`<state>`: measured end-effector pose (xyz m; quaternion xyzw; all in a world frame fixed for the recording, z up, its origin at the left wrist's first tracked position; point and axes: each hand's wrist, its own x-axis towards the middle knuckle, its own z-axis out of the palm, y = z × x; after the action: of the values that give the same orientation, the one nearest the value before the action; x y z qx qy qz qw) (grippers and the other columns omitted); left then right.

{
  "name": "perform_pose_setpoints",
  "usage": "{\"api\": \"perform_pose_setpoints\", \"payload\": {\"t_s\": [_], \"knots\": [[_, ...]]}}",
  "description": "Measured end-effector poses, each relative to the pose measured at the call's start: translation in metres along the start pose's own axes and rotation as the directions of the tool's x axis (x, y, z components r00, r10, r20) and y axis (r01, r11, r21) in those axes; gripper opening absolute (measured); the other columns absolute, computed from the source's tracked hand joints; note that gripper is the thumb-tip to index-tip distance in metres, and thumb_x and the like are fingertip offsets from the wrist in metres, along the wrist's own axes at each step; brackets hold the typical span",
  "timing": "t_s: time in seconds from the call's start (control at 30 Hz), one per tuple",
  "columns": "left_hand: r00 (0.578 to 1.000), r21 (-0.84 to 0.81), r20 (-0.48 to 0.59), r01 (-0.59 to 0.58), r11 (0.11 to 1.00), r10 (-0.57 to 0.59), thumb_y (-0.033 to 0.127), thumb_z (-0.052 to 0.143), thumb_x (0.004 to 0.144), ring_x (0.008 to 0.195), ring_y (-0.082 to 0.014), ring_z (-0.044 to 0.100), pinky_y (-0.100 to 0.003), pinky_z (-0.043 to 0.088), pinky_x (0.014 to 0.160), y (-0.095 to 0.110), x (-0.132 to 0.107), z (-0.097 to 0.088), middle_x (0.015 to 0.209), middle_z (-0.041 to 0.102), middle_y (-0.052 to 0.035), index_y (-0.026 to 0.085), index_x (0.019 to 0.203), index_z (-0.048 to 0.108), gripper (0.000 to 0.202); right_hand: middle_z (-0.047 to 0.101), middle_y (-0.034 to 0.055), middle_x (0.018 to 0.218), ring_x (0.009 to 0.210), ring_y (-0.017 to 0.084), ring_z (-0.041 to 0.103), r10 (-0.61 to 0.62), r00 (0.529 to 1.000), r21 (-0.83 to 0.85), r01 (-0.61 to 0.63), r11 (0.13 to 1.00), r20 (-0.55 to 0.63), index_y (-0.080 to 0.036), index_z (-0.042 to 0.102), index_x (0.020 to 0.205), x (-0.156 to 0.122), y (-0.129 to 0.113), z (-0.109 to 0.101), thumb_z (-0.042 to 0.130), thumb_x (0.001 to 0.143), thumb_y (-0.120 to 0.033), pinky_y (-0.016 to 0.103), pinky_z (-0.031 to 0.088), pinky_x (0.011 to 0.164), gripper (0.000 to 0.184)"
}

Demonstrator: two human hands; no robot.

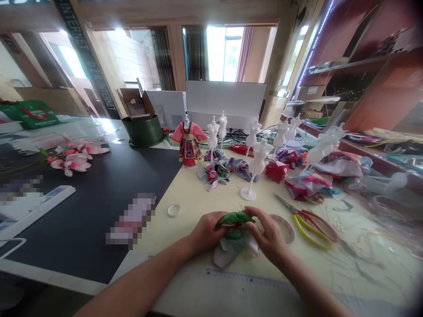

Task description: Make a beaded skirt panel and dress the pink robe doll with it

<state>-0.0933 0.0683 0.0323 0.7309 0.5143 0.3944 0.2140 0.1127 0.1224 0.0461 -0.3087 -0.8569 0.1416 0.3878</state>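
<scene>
Forearms (142, 275) enter from 6 o'clock. Left hand (207, 232) and right hand (268, 234) both are closed on green cloth (234, 219), which lies between them, at 12 o'clock from ruler (247, 278). Its long axis goes 9 to 3 o'clock, about equally near each hand.

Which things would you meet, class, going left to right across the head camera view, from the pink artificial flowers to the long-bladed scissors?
Pink artificial flowers → white tape ring → left hand → green cloth → right hand → yellow-and-red-handled steel scissors
</scene>
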Motion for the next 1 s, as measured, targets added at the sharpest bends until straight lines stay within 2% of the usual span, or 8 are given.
{"api": "perform_pose_setpoints", "payload": {"t_s": [0.17, 0.33, 0.57, 0.7, 0.87, 1.0], "knots": [[1.0, -0.038, -0.014, 0.014, 0.999, -0.014, 0.017, 0.048, 0.086, 0.085, -0.0165, 0.063, -0.026, 0.048, 0.077, 0.003, 0.001, -0.001, 0.093, 0.069, -0.0027, 0.019, 0.102, 0.064, 0.023, 0.07, 0.0091, 0.096, 0.087, 0.023, 0.067, -0.055, 0.997, -0.065, 0.052, 0.997, -0.052, -0.02, 0.058, 0.11, -0.004, 0.002, 0.01, 0.053, 0.087, -0.038, 0.035, 0.055, 0.076, 0.03], [1.0, -0.066, -0.008, 0.016, 0.998, -0.016, 0.025, 0.044, 0.091, 0.083, -0.0165, 0.063, -0.025, 0.047, 0.074, 0.003, 0.001, -0.004, 0.094, 0.069, -0.0034, 0.018, 0.106, 0.062, 0.025, 0.071, 0.0083, 0.091, 0.082, 0.023, 0.068, -0.069, 0.994, -0.096, 0.061, 0.994, -0.083, -0.021, 0.06, 0.108, -0.006, 0.008, 0.012, 0.052, 0.087, -0.029, 0.035, 0.055, 0.073, 0.024], [1.0, -0.059, -0.002, 0.026, 0.998, -0.026, 0.037, 0.036, 0.096, 0.076, -0.0157, 0.06, -0.023, 0.044, 0.068, 0.005, 0.0, -0.005, 0.084, 0.067, -0.0033, 0.018, 0.1, 0.063, 0.033, 0.069, 0.0068, 0.09, 0.078, 0.02, 0.067, -0.079, 0.996, -0.072, 0.076, 0.994, -0.047, -0.023, 0.058, 0.108, -0.008, 0.015, 0.011, 0.048, 0.088, -0.022, 0.031, 0.054, 0.067, 0.022], [1.0, -0.052, 0.001, 0.015, 0.999, -0.015, 0.038, 0.033, 0.097, 0.072, -0.015, 0.058, -0.024, 0.043, 0.066, 0.006, -0.001, -0.006, 0.08, 0.064, -0.0031, 0.017, 0.093, 0.062, 0.036, 0.068, 0.0065, 0.09, 0.076, 0.019, 0.066, -0.07, 0.997, -0.066, 0.068, 0.995, -0.032, -0.022, 0.057, 0.108, -0.01, 0.015, 0.009, 0.049, 0.089, -0.023, 0.03, 0.053, 0.066, 0.021], [1.0, -0.027, -0.028, -0.005, 1.0, 0.004, 0.035, 0.033, 0.096, 0.068, -0.0139, 0.053, -0.024, 0.042, 0.063, 0.005, 0.0, -0.007, 0.071, 0.058, -0.0021, 0.017, 0.076, 0.058, 0.037, 0.067, 0.0048, 0.084, 0.072, 0.018, 0.065, -0.097, 0.995, -0.032, 0.096, 0.995, -0.03, -0.023, 0.058, 0.106, -0.007, 0.012, 0.007, 0.049, 0.088, -0.022, 0.028, 0.052, 0.062, 0.02], [0.996, -0.007, -0.09, 0.003, 1.0, -0.004, 0.033, 0.041, 0.093, 0.074, -0.0154, 0.054, -0.026, 0.044, 0.07, 0.001, 0.002, -0.005, 0.076, 0.06, -0.0038, 0.017, 0.074, 0.06, 0.03, 0.067, 0.0037, 0.081, 0.069, 0.018, 0.065, -0.104, 0.994, -0.011, 0.104, 0.995, -0.034, -0.025, 0.06, 0.105, -0.006, 0.011, 0.007, 0.049, 0.088, -0.022, 0.028, 0.052, 0.059, 0.021]]}}
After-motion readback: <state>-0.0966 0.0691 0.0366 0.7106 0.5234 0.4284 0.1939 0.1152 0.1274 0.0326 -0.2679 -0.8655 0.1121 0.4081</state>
